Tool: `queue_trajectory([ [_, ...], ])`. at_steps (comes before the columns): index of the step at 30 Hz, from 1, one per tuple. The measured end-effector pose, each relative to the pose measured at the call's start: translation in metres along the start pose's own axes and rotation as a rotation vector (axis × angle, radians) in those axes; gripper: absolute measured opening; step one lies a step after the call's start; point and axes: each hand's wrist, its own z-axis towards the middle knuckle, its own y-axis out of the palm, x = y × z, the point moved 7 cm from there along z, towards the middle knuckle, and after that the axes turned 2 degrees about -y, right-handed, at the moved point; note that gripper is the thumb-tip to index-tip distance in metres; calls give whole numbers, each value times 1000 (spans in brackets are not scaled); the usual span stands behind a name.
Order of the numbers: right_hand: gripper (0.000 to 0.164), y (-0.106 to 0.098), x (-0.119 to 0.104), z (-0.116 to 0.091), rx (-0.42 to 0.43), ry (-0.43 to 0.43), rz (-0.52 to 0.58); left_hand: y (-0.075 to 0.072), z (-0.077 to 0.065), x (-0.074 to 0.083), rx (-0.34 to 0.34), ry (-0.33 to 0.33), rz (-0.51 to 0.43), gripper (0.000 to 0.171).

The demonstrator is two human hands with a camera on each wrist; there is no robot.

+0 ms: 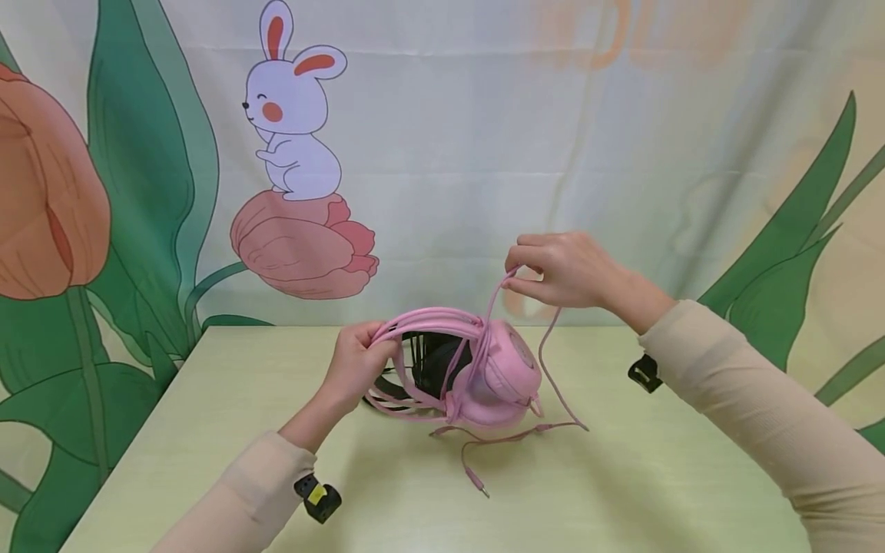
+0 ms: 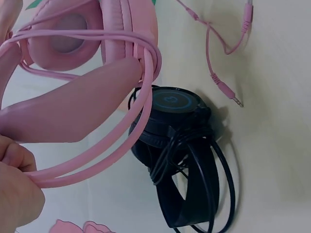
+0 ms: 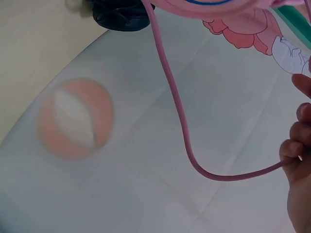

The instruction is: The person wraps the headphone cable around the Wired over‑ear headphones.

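Observation:
A pair of pink over-ear headphones (image 1: 510, 376) is held up at the headband by my left hand (image 1: 354, 365), its ear cups to the right. The pink headphone cable (image 1: 549, 361) is wound around the headband and cup. My right hand (image 1: 563, 270), higher up and to the right, pinches a length of this cable between thumb and fingers. In the right wrist view the cable (image 3: 179, 107) hangs in a loop from the fingers. Its plug end (image 1: 475, 480) lies on the table. Black headphones (image 2: 175, 131) with their own coiled black cable rest behind the pink pair, partly hidden in the head view.
The pale yellow-green table (image 1: 263, 384) runs back to a printed cloth backdrop (image 1: 442, 153) with a rabbit and tulips. A second pink plug end (image 1: 442, 432) lies close under the cups. Small black wrist cameras (image 1: 318, 498) hang from both sleeves.

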Motion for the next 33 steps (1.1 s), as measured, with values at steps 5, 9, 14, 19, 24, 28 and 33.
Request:
queue_trajectory([
  [5,9,12,13,-3,-103,130,113,0,0,-9,-69,-17,-163,13],
  [9,11,20,23,-6,-124,224,214,1,-1,-10,-128,3,-281,13],
  [14,12,31,38,-14,-132,347,302,8,-8,-8,-226,4,-376,19],
  [19,20,57,41,-31,-219,467,486,13,-12,-8,-245,-12,-493,24],
  [24,20,77,36,-40,-196,465,583,17,-14,-7,-247,-34,-551,23],
  [28,21,94,31,-48,-187,510,701,20,-16,-8,-248,-58,-574,23],
  [33,26,112,20,-59,-194,592,931,20,-16,-9,-229,-84,-625,25],
])
